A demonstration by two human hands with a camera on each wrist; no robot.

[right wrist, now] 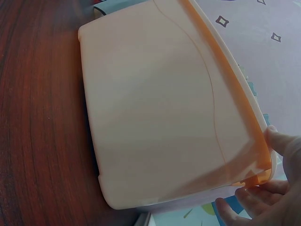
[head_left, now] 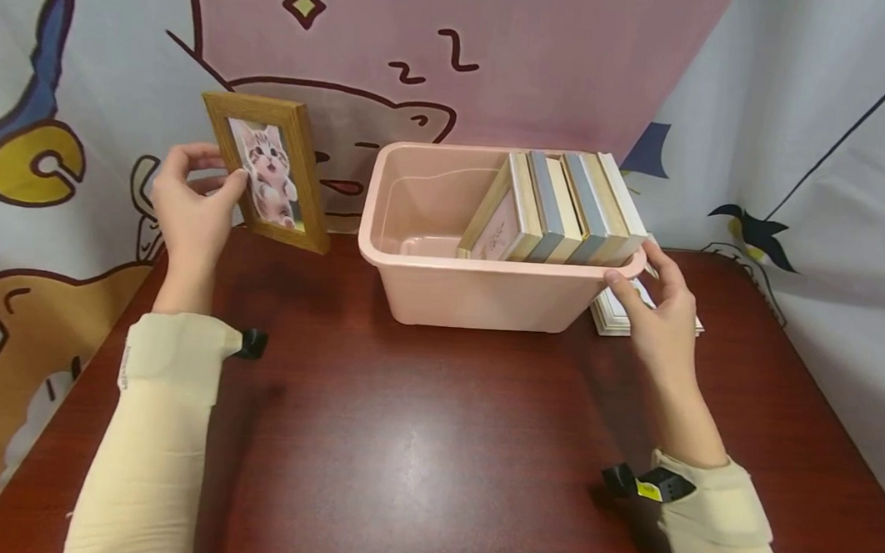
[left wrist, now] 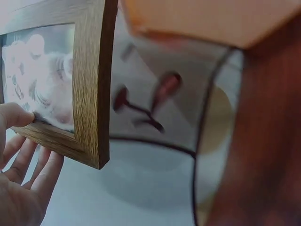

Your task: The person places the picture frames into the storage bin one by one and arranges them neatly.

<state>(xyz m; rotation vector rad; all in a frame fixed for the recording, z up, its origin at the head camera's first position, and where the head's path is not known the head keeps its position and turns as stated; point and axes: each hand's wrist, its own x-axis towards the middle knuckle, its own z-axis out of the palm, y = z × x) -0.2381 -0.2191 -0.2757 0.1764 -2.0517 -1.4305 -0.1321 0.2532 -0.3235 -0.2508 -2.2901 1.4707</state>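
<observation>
My left hand [head_left: 196, 201] pinches the left edge of a wooden picture frame [head_left: 303, 177], thumb in front and fingers behind. A kitten photo [head_left: 269, 171] fills the frame, which is held upright and slightly tilted to the left of a pink plastic bin [head_left: 479, 295]. In the left wrist view the thumb [left wrist: 16, 116] presses the front of the frame's border. My right hand [head_left: 661, 317] grips the bin's right front rim corner, as the right wrist view also shows with the fingers [right wrist: 254, 202] below the rim. Several frames or books [head_left: 559, 207] stand in the bin's right half.
A small stack of white flat items [head_left: 611, 315] lies on the table behind my right hand. The dark red table [head_left: 419, 442] reaches back to a cartoon-printed curtain [head_left: 544, 65]. Black straps with small devices [head_left: 253, 344] sit at both wrists.
</observation>
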